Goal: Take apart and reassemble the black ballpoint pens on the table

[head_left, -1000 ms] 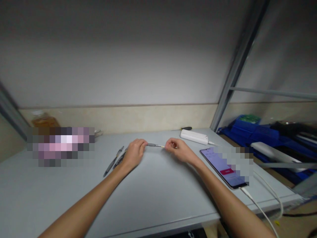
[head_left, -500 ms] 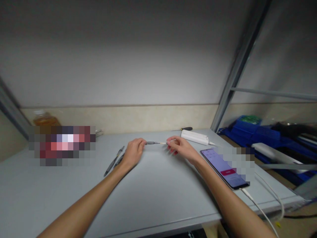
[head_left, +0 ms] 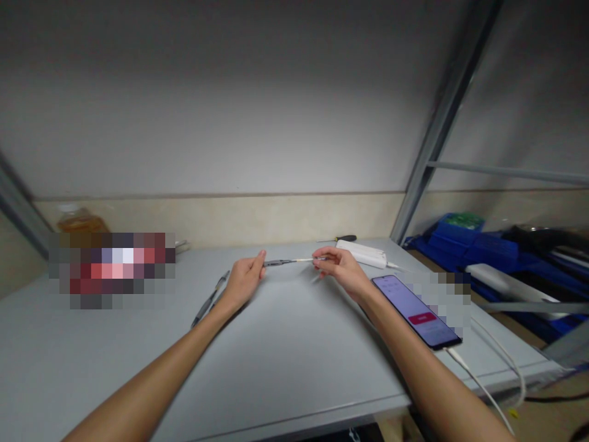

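Observation:
My left hand [head_left: 246,279] is closed round one end of a grey pen [head_left: 276,263], thumb pointing up. From the pen's tapered right end a thin pale refill [head_left: 304,260] runs level across to my right hand [head_left: 338,267]. My right hand pinches the refill's far end between thumb and fingertips, its other fingers loosely curled. A shiny bit shows at those fingertips, too small to make out. On the table just left of my left wrist lies another grey pen [head_left: 209,301], partly hidden by my arm.
Right of my right hand lie a white power strip [head_left: 361,254], a screwdriver [head_left: 345,238] and a phone [head_left: 416,310] with a white cable [head_left: 478,383]. A bottle [head_left: 80,221] stands at the back left beside a blurred-out patch. Blue bins [head_left: 453,236] sit beyond the metal post [head_left: 426,159].
My left thumb has lifted, and more of the pen's grey barrel shows between the hands. My right hand has moved slightly right and up, still pinching the thin end.

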`<state>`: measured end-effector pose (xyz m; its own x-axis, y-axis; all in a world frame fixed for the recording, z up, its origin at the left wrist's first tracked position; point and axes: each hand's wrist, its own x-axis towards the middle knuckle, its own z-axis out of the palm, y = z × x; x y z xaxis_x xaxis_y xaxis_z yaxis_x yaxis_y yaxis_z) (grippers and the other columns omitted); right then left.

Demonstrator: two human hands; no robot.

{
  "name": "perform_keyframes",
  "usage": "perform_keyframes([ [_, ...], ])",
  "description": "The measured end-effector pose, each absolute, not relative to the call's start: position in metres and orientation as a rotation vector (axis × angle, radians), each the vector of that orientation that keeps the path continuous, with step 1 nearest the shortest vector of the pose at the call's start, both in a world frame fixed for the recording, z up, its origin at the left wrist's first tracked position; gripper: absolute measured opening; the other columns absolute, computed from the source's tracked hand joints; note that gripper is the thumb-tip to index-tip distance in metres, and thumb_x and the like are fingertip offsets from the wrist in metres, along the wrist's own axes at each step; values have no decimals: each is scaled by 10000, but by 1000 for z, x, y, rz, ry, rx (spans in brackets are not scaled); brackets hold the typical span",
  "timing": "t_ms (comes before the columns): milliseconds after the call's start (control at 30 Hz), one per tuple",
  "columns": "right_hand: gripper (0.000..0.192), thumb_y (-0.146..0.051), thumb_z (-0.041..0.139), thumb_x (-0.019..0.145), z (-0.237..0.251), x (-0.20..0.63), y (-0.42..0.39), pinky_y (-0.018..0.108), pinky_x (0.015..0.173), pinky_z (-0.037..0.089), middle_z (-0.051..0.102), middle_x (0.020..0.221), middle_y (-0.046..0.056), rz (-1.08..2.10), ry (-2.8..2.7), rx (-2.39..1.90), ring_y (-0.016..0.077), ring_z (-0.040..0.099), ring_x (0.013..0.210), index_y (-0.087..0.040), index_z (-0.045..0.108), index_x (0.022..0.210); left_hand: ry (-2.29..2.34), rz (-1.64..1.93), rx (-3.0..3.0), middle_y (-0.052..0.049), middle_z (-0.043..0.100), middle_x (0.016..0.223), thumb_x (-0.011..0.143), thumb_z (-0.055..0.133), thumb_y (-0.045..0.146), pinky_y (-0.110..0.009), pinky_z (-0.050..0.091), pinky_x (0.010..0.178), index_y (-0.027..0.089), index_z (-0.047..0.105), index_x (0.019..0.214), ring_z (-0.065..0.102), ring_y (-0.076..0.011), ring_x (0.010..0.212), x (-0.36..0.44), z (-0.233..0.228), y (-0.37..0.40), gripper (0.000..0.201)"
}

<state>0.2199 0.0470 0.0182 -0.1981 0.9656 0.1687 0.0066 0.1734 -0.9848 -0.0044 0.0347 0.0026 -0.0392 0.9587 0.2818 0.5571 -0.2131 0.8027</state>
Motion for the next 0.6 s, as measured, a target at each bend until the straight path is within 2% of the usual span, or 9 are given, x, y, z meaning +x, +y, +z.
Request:
perform_keyframes([
  [167,276,-280,687,574,17,222,50,229,538,436,558,670,-2,1194,-1387,-1019,114,519,626,-146,623,807,1533,1177,1779,58,268,419,828,291,577,-225,198,447,203,293,464,241,-83,415,-7,-3,41,522],
  [600,233,-239,678,531,20,229,56,207,482,413,569,730,11,1121,-1148,-1060,129,519,671,-183,642,754,1506,1250,1730,56,270,436,838,281,564,-230,196,435,208,292,486,248,-86,413,-12,-6,45,500],
])
